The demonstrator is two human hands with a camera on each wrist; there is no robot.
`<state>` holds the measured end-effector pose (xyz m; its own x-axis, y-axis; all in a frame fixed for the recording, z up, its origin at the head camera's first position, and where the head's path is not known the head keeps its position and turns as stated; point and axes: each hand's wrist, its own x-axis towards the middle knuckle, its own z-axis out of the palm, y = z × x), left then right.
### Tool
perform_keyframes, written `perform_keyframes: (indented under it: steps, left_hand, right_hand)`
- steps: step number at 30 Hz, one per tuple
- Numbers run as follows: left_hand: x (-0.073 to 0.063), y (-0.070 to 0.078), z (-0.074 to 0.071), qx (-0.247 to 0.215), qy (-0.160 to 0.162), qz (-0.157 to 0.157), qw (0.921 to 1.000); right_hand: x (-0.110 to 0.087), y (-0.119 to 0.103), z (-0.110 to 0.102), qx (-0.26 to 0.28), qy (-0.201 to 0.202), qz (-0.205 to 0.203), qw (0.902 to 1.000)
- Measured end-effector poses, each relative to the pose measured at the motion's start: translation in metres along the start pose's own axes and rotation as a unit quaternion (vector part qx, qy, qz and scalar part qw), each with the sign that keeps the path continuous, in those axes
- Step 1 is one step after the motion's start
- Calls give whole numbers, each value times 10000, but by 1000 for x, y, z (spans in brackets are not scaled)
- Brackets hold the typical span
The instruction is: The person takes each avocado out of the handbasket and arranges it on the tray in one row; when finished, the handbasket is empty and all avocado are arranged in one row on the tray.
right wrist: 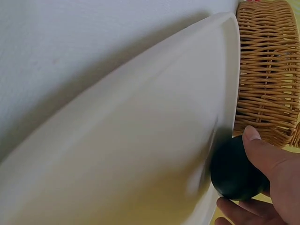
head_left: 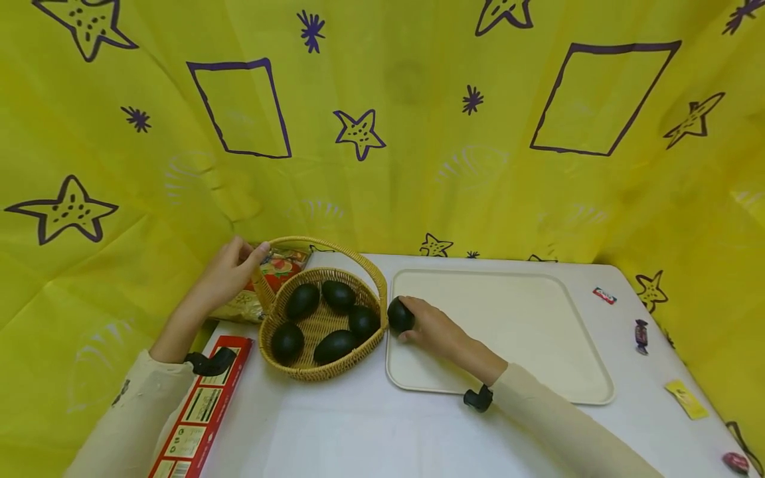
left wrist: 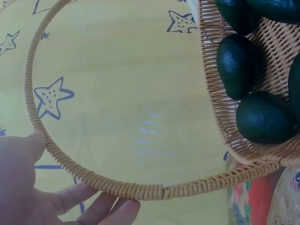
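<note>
My left hand (head_left: 232, 273) holds the arched handle (head_left: 335, 247) of a woven wicker basket (head_left: 311, 375) on its left side. In the left wrist view the thumb lies on one side of the handle and the fingers (left wrist: 110, 206) on the other. Several dark green avocados (head_left: 303, 301) lie in the basket. My right hand (head_left: 435, 326) grips another avocado (head_left: 400, 315), thumb on one side and fingers on the other. This avocado is at the left rim of a cream tray (head_left: 490, 332), close beside the basket's right side.
Behind the basket lie shiny food packets (head_left: 282, 265). A long red box (head_left: 200, 411) lies by the left forearm. Small wrapped candies, among them a purple one (head_left: 641, 336) and a yellow one (head_left: 686, 399), lie to the tray's right. A yellow patterned curtain (head_left: 406, 186) hangs behind the white table.
</note>
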<state>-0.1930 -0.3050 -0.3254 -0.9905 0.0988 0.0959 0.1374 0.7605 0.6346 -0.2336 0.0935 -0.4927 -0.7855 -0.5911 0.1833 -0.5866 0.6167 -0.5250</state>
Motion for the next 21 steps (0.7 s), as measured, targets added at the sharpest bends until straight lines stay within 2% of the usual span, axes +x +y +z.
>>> perform_keyframes:
  steps: [7,16,21]
  left_hand:
    - [-1,2,-1,-77,-52,39,9999]
    - [-2,1,-2,-80,-67,-8,9999]
    - [-1,0,-1,-73,-35,5,10000]
  right_hand:
    - [-5,-2,-6,-193,-117,40,9997]
    - [-11,-1,-11,-444,-165,-114,9988]
    - [-13,-5,-23,-436,-320,-70,9985]
